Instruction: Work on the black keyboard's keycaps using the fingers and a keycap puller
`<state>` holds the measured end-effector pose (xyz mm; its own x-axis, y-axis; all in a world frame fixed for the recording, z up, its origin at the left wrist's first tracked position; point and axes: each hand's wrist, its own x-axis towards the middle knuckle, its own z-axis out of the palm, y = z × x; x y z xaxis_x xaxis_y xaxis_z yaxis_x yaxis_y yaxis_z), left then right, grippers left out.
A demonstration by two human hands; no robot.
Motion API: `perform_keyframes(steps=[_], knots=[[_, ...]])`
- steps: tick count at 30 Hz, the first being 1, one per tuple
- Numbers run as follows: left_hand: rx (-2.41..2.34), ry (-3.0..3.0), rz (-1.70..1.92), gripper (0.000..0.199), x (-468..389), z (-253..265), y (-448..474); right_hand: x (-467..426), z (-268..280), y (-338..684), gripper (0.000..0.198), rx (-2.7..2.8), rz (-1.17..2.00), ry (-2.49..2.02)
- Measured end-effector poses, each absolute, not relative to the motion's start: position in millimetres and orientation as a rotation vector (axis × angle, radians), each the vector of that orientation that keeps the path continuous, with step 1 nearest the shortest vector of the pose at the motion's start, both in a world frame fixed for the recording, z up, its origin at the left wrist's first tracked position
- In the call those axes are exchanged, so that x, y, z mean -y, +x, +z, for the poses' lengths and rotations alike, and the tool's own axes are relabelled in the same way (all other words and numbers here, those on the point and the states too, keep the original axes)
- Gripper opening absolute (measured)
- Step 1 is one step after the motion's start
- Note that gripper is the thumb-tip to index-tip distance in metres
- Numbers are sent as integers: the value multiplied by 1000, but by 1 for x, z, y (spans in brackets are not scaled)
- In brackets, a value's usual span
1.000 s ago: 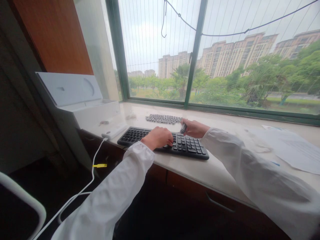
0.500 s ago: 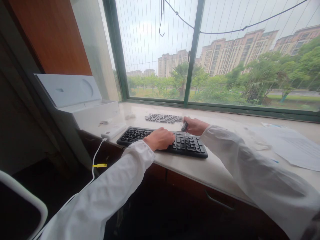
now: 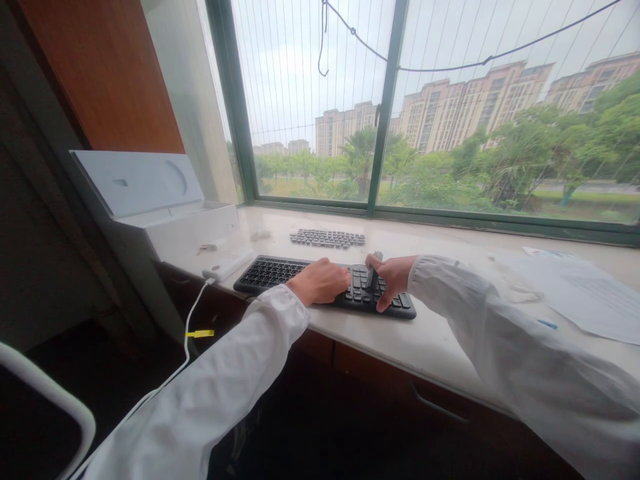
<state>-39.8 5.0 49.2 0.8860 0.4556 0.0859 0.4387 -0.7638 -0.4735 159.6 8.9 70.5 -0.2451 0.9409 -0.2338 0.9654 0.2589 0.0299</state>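
Desk [image 3: 400, 341] by window [image 3: 310, 167]; keyboard [image 3: 270, 270] near edge. R hand [image 3: 394, 275], angled down, fingers gripping dark tool [image 3: 372, 279] over kbd's R end; L hand [image 3: 323, 280] curled mid-kbd, can't tell if pinching.

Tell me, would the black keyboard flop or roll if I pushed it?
The black keyboard probably wouldn't flop: its straight edges suggest a stiff body. It likely wouldn't roll either, since it lies broad and flat on the counter. It may slide, as the counter looks smooth.
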Motion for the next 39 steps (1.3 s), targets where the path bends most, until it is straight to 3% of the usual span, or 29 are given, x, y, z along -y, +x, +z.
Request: perform_keyframes(steps=[13, 39], knots=[[608, -2570, 25, 11, -6, 50, -36, -14, 68, 158, 125, -2175, -202, 1731], [888, -2706, 81, 17, -22, 70, -47, -10, 71, 158, 117, -2230, -199, 1692]])
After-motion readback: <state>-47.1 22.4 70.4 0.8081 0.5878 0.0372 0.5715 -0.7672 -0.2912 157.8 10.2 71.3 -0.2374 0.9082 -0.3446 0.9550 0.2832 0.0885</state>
